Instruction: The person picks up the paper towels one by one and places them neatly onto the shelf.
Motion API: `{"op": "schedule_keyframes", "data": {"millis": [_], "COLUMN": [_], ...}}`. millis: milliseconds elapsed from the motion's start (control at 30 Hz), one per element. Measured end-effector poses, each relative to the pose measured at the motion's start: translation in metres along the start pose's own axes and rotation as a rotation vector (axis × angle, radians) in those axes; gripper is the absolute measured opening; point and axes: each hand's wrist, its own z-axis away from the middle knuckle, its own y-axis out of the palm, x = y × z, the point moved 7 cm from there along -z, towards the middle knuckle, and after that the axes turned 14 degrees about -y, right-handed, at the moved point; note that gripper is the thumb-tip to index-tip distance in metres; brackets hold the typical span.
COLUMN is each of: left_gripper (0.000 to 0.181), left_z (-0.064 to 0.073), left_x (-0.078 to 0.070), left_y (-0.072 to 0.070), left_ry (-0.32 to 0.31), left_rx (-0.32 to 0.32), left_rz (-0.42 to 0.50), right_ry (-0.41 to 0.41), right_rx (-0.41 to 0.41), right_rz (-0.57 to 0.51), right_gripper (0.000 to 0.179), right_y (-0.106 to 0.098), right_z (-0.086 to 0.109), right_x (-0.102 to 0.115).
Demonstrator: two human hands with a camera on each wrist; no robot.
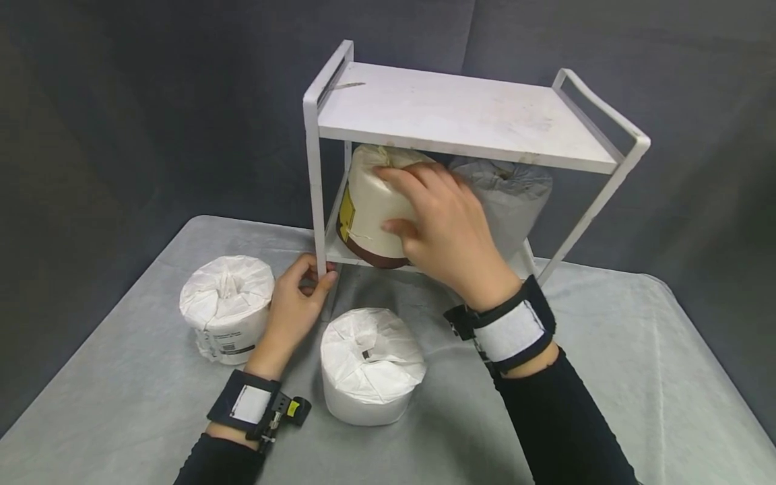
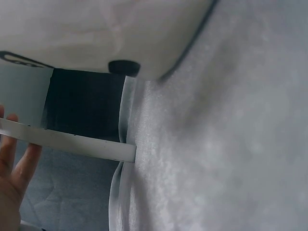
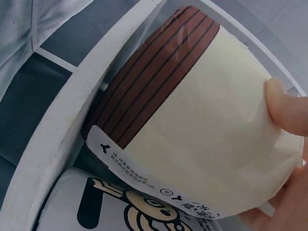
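Observation:
My right hand (image 1: 445, 225) grips a cream wrapped toilet roll (image 1: 378, 202), with its thumb on the front and its fingers over the top. This roll has a brown striped band (image 3: 159, 72) round its base and sits at the left of the lower shelf of a white two-tier rack (image 1: 461, 111), slightly tilted. Beside it on that shelf stands a greyish-white wrapped roll (image 1: 509, 205), partly hidden by my right hand. Low on the rack's front left leg (image 1: 315, 195), my left hand (image 1: 295, 306) holds the metal between thumb and fingers.
Two white wrapped rolls stand upright on the cloth-covered table (image 1: 606, 404): one roll (image 1: 227, 310) left of my left hand, another roll (image 1: 372, 367) in front of the rack. Dark grey cloth (image 1: 151, 121) hangs behind the table. The rack has raised side rails (image 1: 606, 108).

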Motion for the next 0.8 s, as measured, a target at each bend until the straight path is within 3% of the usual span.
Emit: {"op": "schedule_keyframes", "data": {"millis": [800], "left_gripper": [0.012], "left_z": [0.0], "left_x": [0.001], "left_y": [0.0], "left_ry": [-0.015], "left_rx": [-0.001], "left_rz": [-0.013], "right_ry": [0.056], "right_rx": [0.053], "right_rz": [-0.013], "right_gripper": [0.057], "right_y": [0.012], "right_z": [-0.013], "right_x": [-0.009]}}
